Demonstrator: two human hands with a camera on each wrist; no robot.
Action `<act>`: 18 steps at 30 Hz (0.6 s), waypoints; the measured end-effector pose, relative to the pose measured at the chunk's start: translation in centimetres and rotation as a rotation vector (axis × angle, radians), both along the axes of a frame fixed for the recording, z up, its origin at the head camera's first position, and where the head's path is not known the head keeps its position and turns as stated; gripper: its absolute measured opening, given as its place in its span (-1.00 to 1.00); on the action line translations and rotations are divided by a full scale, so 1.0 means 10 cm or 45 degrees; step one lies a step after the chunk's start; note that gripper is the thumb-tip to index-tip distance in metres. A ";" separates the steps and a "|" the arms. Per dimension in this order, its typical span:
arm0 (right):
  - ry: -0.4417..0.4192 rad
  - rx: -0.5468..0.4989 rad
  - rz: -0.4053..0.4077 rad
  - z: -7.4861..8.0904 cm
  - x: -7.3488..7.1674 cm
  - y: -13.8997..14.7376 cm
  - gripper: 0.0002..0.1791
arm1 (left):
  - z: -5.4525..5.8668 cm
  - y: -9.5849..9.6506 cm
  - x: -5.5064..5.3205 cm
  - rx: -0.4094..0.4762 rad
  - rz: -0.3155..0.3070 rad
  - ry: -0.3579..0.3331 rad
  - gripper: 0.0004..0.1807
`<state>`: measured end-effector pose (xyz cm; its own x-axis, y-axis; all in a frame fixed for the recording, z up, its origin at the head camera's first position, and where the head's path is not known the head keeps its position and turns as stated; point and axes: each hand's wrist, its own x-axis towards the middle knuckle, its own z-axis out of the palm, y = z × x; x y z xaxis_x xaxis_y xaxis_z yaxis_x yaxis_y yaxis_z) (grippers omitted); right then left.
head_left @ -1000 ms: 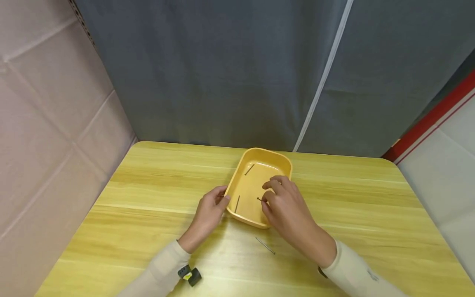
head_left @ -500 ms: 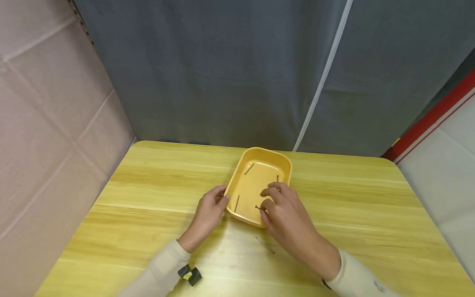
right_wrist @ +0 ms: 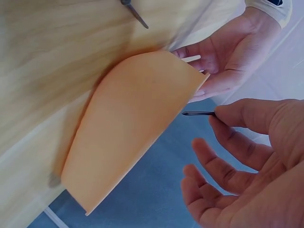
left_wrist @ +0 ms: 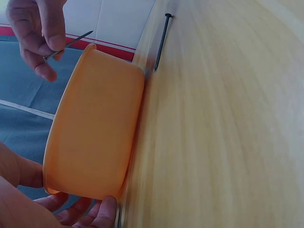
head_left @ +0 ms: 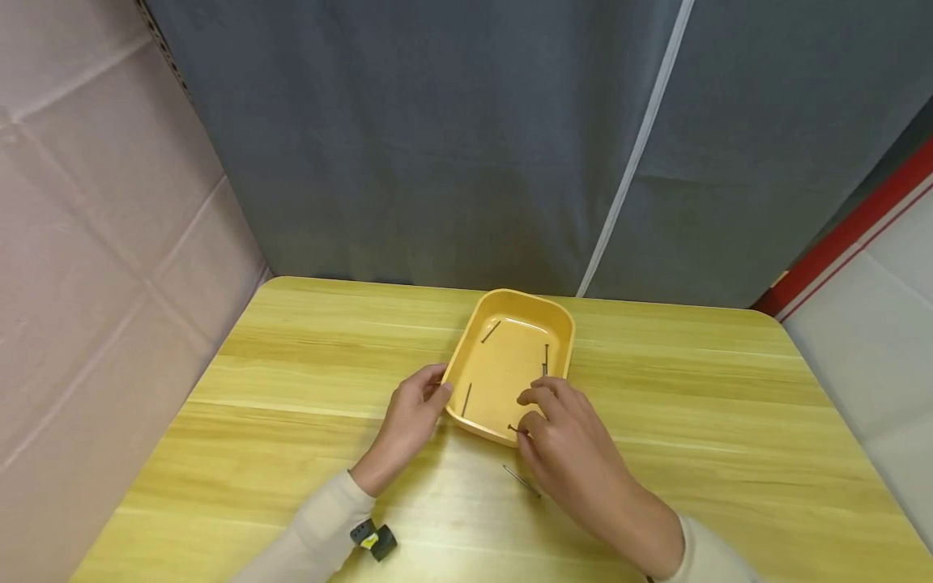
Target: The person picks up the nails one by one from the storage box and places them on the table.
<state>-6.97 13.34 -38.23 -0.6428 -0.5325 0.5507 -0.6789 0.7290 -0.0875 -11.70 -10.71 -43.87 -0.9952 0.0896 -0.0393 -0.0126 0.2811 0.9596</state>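
Note:
A yellow-orange plastic tray (head_left: 503, 356) sits on the wooden table. My left hand (head_left: 408, 417) grips its near left corner, thumb at the rim and fingers against the outer wall. Pinched between my right thumb and index finger is a nail (left_wrist: 80, 39), above the tray's near right edge; the other fingers of my right hand (head_left: 576, 453) are loosely bent. Inside the tray lie several nails: one nail (head_left: 491, 332) at the far left, another nail (head_left: 466, 400) near the left hand, and others by the right wall, partly hidden by the right hand.
One loose nail (head_left: 521, 481) lies on the table (head_left: 291, 364) just in front of the tray. A grey curtain (head_left: 437, 146) hangs behind the table's far edge. Pale panels flank both sides, the right one with a red strip (head_left: 860, 227).
My right hand has drawn back toward the tray's near edge with the pinched nail, uncovering nails along the right wall. The left hand and tray have stayed in place.

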 end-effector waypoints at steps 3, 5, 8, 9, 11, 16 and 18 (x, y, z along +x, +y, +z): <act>0.003 -0.011 -0.009 -0.02 0.03 0.06 -0.84 | 0.00 0.00 0.00 -0.005 -0.001 0.003 -0.52; 0.006 -0.022 -0.011 -0.04 0.05 0.10 -0.85 | 0.00 0.01 0.00 -0.007 0.000 0.002 -0.52; 0.001 -0.024 -0.020 -0.06 0.07 0.15 -0.85 | 0.00 0.00 0.00 -0.013 0.005 0.003 -0.52; -0.008 -0.017 -0.031 -0.07 0.08 0.16 -0.85 | 0.01 0.00 0.00 -0.014 0.007 0.003 -0.51; -0.035 0.001 -0.056 -0.08 0.09 0.18 -0.83 | 0.01 0.00 0.00 -0.015 0.011 0.003 -0.51; -0.118 0.080 -0.131 -0.10 0.14 0.19 -0.80 | 0.00 0.00 0.01 -0.015 0.010 0.002 -0.51; -0.140 0.096 -0.146 -0.12 0.15 0.20 -0.80 | 0.00 0.00 0.01 -0.016 0.009 0.002 -0.50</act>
<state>-5.42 15.33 -39.44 -0.7560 -0.4891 0.4350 -0.5801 0.8084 -0.0992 -11.62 -10.67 -43.88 -0.9959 0.0823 -0.0387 -0.0129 0.2933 0.9559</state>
